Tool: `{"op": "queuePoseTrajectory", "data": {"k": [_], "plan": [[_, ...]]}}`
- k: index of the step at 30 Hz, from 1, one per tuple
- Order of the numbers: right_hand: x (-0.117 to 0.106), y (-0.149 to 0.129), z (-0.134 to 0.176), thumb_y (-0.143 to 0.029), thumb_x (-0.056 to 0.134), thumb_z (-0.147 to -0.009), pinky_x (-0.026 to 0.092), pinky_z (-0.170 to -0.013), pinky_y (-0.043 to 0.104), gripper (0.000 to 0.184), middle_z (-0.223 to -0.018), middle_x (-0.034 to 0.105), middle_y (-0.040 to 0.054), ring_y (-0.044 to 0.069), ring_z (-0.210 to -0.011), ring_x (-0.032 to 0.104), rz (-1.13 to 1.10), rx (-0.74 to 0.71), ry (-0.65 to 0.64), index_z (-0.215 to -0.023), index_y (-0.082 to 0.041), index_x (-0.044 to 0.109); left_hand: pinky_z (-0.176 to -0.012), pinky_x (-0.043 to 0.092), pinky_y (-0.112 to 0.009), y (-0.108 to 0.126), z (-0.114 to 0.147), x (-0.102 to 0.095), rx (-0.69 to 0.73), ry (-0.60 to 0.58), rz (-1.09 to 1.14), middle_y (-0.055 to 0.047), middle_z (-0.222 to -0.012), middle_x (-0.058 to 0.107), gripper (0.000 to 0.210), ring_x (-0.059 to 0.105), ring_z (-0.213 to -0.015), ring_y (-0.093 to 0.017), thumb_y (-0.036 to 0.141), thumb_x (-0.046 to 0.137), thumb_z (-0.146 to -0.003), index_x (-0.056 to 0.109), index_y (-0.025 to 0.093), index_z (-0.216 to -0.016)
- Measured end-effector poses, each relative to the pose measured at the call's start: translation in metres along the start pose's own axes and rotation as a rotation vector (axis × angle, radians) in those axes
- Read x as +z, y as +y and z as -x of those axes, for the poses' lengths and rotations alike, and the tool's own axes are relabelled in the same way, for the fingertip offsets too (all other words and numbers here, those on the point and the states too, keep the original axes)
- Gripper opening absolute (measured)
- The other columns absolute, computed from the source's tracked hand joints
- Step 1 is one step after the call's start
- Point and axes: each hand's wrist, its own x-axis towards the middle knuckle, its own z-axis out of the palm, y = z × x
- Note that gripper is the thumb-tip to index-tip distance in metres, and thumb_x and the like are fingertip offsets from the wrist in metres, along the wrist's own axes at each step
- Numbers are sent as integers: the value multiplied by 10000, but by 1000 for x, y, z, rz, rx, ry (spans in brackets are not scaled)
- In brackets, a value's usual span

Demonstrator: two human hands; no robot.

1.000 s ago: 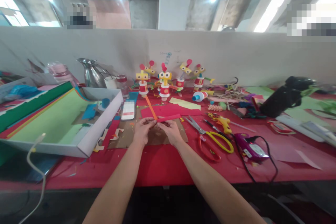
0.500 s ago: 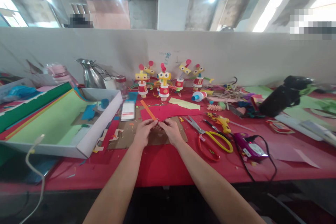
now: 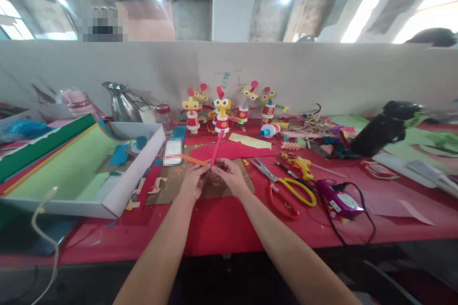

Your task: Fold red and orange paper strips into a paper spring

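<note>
My left hand (image 3: pixel 193 180) is closed in a pinch near the lower end of an orange paper strip (image 3: pixel 193 158), which points to the left. Right beside it, my right hand (image 3: pixel 229 176) pinches a red paper strip (image 3: pixel 217 147) that points up and away from me. Both strips meet at my fingertips, where the joint is partly hidden. A brown cardboard piece (image 3: pixel 168 194) lies beneath my hands, with a sheet of red paper (image 3: pixel 246 151) just beyond. Scissors (image 3: pixel 286 186) with one red and one yellow handle lie spread to the right.
Several paper robot figures (image 3: pixel 222 116) stand by the grey partition. On the left is a white box (image 3: pixel 143 162) of coloured paper, with a steel jug (image 3: pixel 123 102) behind. A yellow glue gun (image 3: pixel 303 167), a purple device (image 3: pixel 339 200) with a black cable and a black bottle (image 3: pixel 379 131) are rightward.
The orange strip has swung down to the left. The red strip now stands out from my fingertips, pointing away. My hands stay close together over the cardboard.
</note>
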Motion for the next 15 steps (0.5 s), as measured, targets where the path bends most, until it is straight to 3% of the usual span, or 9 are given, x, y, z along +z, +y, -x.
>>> {"op": "queuePoseTrajectory", "data": {"k": [3,6,15], "plan": [[4,4,2,-348,671,-693,444,-595,255,241,-697,590,-5,142,-630,552,176,-145,58,-857,-204,570,-547,439,-189,-1,1,2,10,14,39,-10,-581,634,167,561,-557,-84,126,775,-487,670,119,-618],[6,7,4,-326,605,-745,436,-592,252,140,-671,563,-17,135,-610,541,265,-192,81,-778,-211,533,-546,434,-204,-1,2,5,12,48,24,-10,-555,620,175,553,-542,-90,120,780,-459,655,119,-581],[3,0,3,-383,626,-698,372,-450,241,221,-557,498,-52,108,-454,463,93,-57,35,-698,-222,475,-549,403,-222,-6,3,3,162,62,-182,-18,-569,636,229,536,-532,-90,235,803,-489,703,115,-657]]}}
